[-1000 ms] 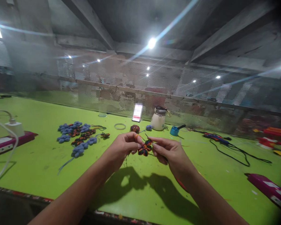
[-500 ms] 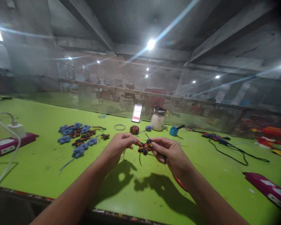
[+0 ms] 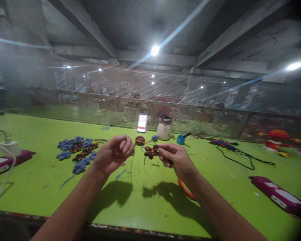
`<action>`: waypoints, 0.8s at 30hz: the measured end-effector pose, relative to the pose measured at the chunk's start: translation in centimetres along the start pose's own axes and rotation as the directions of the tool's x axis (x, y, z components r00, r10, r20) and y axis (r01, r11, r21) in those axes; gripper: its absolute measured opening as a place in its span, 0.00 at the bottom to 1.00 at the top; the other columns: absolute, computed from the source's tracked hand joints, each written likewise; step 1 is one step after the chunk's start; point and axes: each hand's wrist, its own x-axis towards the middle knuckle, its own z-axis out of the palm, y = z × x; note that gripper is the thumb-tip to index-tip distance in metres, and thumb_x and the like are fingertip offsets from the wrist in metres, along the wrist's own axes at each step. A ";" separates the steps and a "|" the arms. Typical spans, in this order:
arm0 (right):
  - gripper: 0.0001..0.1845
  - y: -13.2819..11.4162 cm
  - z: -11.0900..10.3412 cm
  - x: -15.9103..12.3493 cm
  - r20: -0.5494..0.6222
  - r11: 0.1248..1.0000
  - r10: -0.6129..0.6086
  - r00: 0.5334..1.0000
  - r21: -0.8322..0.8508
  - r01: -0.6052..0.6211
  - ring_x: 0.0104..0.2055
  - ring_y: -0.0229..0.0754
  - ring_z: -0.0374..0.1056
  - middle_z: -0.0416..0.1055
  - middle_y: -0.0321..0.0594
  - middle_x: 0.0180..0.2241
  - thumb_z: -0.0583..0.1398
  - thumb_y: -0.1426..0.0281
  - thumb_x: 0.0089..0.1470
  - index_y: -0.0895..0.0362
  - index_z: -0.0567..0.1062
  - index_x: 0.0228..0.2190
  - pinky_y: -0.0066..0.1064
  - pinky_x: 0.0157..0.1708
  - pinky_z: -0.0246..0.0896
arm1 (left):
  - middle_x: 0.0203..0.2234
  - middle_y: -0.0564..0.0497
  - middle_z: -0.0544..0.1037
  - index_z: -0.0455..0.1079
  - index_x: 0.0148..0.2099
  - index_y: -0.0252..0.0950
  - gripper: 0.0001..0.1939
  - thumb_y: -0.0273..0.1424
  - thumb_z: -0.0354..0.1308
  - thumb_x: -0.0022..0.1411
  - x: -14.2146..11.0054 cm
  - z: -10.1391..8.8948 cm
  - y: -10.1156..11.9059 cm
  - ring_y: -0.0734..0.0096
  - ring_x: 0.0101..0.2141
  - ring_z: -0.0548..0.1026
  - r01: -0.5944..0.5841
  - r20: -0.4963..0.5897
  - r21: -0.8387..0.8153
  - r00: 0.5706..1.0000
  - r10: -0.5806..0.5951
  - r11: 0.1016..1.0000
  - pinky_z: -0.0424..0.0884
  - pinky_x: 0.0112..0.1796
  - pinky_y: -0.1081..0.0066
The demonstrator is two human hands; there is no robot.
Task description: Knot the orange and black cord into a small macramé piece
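Observation:
My right hand [image 3: 178, 156] pinches a dark crocheted flower [image 3: 151, 152] with red and orange petals at its edge. A thin hook-like shaft [image 3: 154, 143] points up and left from these fingers, probably a crochet hook; its handle is hidden in the palm. To the left, my left hand [image 3: 115, 152] is raised with curled fingers, and a thin orange yarn strand [image 3: 134, 139] runs from it toward the flower. A multicoloured yarn ball [image 3: 139, 140] lies just behind. Blue crocheted flowers [image 3: 67, 144] and dark multicoloured ones [image 3: 86, 150] are piled left of my left hand.
Behind stand a phone [image 3: 141, 123], a white jar [image 3: 164, 129] and a blue pot-like item [image 3: 181, 139]. Dark cords [image 3: 224, 144] lie right. Purple power strips [image 3: 278, 197] sit at both sides. Beneath my right wrist is a red ring-shaped thing [image 3: 185, 190]. A mesh screen [image 3: 190, 90] borders the table.
My left hand has moved left, away from the flower, drawing the yarn strand out. My right hand still holds the flower. The view has shifted slightly right.

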 end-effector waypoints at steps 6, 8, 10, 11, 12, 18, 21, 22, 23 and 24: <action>0.11 0.5 0.8 -0.2 0.013 1.000 -0.008 1.000 -0.022 0.008 0.13 0.27 0.52 0.66 0.33 0.16 0.65 0.68 0.42 0.59 0.78 0.31 0.23 0.13 0.41 | 0.19 0.56 0.66 0.64 0.54 0.42 0.23 0.30 0.56 0.55 -0.7 1.0 -0.1 0.78 0.21 0.61 -0.122 0.023 0.055 0.992 0.121 0.991 0.58 0.24 0.75; 0.11 0.6 1.1 -0.3 0.017 0.999 -0.006 1.000 -0.035 0.007 0.13 0.27 0.52 0.66 0.33 0.15 0.65 0.68 0.42 0.60 0.78 0.31 0.22 0.12 0.41 | 0.24 0.55 0.70 0.54 0.60 0.47 0.35 0.27 0.60 0.51 -0.3 0.8 -0.8 0.78 0.22 0.62 -0.050 -0.033 0.306 0.997 0.063 0.951 0.57 0.24 0.76; 0.11 0.6 1.2 -0.4 0.024 0.998 -0.024 0.999 -0.049 0.025 0.12 0.27 0.51 0.65 0.32 0.15 0.65 0.69 0.42 0.60 0.78 0.31 0.22 0.12 0.41 | 0.21 0.57 0.68 0.55 0.60 0.44 0.36 0.27 0.61 0.49 0.3 0.3 -1.5 0.77 0.21 0.61 0.010 -0.160 0.608 0.981 0.110 0.794 0.57 0.24 0.75; 0.10 0.6 1.2 -0.4 0.027 0.998 -0.036 0.999 -0.055 0.038 0.12 0.27 0.51 0.65 0.32 0.15 0.65 0.69 0.42 0.60 0.78 0.31 0.22 0.12 0.42 | 0.20 0.57 0.67 0.59 0.58 0.42 0.33 0.28 0.60 0.49 0.5 0.0 -1.9 0.77 0.20 0.61 0.031 -0.228 0.746 0.950 0.212 0.665 0.57 0.24 0.75; 0.10 0.6 1.2 -0.4 0.031 0.997 -0.047 0.998 -0.058 0.049 0.12 0.27 0.51 0.65 0.32 0.15 0.65 0.69 0.42 0.59 0.78 0.30 0.22 0.12 0.42 | 0.19 0.58 0.66 0.64 0.55 0.41 0.28 0.29 0.59 0.50 0.8 -0.3 -2.1 0.76 0.21 0.61 0.050 -0.245 0.844 0.922 0.301 0.534 0.57 0.24 0.74; 0.09 0.7 1.2 -0.5 0.046 0.994 -0.069 0.997 -0.081 0.073 0.13 0.27 0.52 0.65 0.32 0.15 0.65 0.70 0.42 0.59 0.79 0.31 0.22 0.12 0.43 | 0.15 0.53 0.67 0.69 0.18 0.33 0.14 0.34 0.57 0.51 1.0 -0.5 -2.2 0.75 0.21 0.63 0.134 -0.346 0.696 0.923 0.166 0.706 0.59 0.26 0.72; 0.09 0.9 1.4 -0.5 0.043 0.993 -0.073 0.996 -0.093 0.077 0.13 0.27 0.52 0.65 0.32 0.15 0.65 0.69 0.42 0.59 0.79 0.30 0.23 0.12 0.44 | 0.19 0.51 0.71 0.64 0.13 0.33 0.14 0.28 0.56 0.48 0.8 0.0 -2.0 0.73 0.28 0.69 0.132 -0.314 0.221 0.948 -0.058 0.966 0.64 0.32 0.73; 0.09 0.9 1.5 -0.6 0.043 0.992 -0.076 0.996 -0.099 0.080 0.13 0.27 0.52 0.65 0.32 0.15 0.65 0.69 0.42 0.59 0.79 0.30 0.23 0.12 0.44 | 0.21 0.49 0.73 0.64 0.13 0.33 0.14 0.27 0.56 0.48 0.7 0.2 -1.9 0.71 0.32 0.70 0.116 -0.290 0.093 0.953 -0.084 0.989 0.65 0.34 0.73; 0.09 0.9 1.6 -0.7 0.042 0.991 -0.078 0.996 -0.109 0.082 0.13 0.27 0.52 0.65 0.31 0.15 0.65 0.69 0.43 0.58 0.79 0.30 0.23 0.12 0.44 | 0.25 0.48 0.75 0.67 0.15 0.33 0.12 0.27 0.56 0.49 0.7 0.4 -1.9 0.69 0.36 0.71 0.100 -0.261 0.007 0.961 -0.095 0.995 0.66 0.36 0.71; 0.09 0.9 1.7 -0.7 0.041 0.989 -0.079 0.996 -0.120 0.083 0.13 0.27 0.51 0.64 0.31 0.15 0.64 0.69 0.43 0.58 0.79 0.30 0.23 0.12 0.44 | 0.29 0.47 0.76 0.71 0.20 0.32 0.10 0.28 0.55 0.50 0.6 0.6 -1.9 0.67 0.39 0.70 0.090 -0.225 -0.041 0.969 -0.097 0.995 0.66 0.39 0.70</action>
